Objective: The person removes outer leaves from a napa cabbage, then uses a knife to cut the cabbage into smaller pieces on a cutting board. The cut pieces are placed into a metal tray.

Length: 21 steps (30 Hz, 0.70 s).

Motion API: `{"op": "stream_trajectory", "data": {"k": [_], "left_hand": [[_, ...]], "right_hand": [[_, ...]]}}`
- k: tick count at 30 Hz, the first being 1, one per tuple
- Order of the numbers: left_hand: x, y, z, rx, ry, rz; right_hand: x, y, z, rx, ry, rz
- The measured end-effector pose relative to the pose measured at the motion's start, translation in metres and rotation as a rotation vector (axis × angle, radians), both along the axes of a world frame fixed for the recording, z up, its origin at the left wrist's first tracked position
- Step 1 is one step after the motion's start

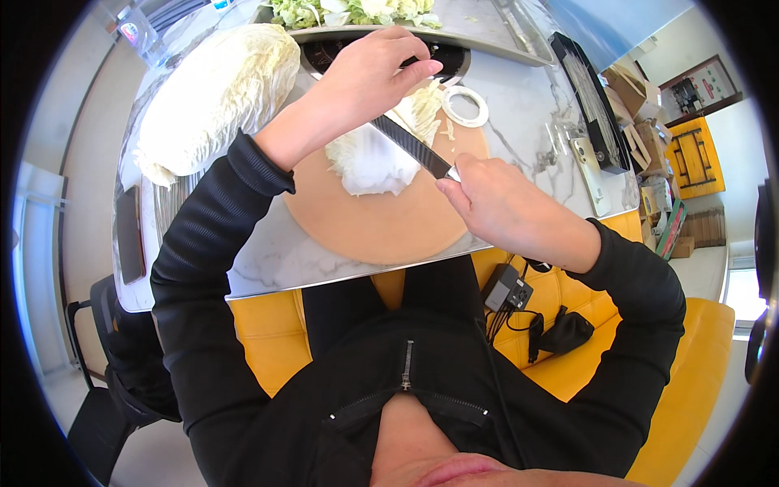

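My right hand [499,195] grips a kitchen knife [414,146], its dark blade slanting up and left above a round tan cutting board [377,231]. Beneath the blade lies a cut piece of napa cabbage [377,164], partly blurred. More pale cabbage leaf [423,112] sits behind the blade. Bent at the fingers, my left hand [383,70] hovers beyond the knife, near the far side of the board. Its thumb is apart from the fingers and nothing shows between them; the palm side is hidden. A whole napa cabbage [222,100] rests to the left of that forearm.
Cut cabbage [359,12] fills part of a metal tray [511,52] at the back, behind a black round cooktop [456,64]. A white ring [465,106] overlaps the board. Phones lie left [131,234] and right [589,176], near a long black box [590,103]. A plastic bottle [139,36] stands back left.
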<state>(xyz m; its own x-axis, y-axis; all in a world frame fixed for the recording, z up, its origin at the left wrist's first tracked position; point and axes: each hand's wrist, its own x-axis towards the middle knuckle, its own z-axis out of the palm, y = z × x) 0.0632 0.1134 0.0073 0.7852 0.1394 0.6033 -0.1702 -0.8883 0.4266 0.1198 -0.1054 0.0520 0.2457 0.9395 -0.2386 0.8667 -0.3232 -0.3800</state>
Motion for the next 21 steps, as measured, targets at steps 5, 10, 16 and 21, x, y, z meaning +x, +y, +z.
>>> {"op": "stream_trajectory", "data": {"k": [5,10,16,21], "left_hand": [[0.012,0.002,-0.012,-0.033,0.13,-0.046],[0.021,-0.005,-0.017,-0.014,0.147,-0.138],[0.027,-0.005,-0.007,0.045,0.21,-0.049],[0.027,-0.006,-0.006,0.036,0.29,-0.077]], "right_hand": [[-0.004,-0.002,-0.008,0.093,-0.023,0.008],[-0.005,-0.001,-0.009,0.061,-0.035,0.011],[-0.004,0.0,-0.006,0.094,-0.037,-0.048],[-0.002,0.001,-0.004,0.087,0.017,-0.035]]}}
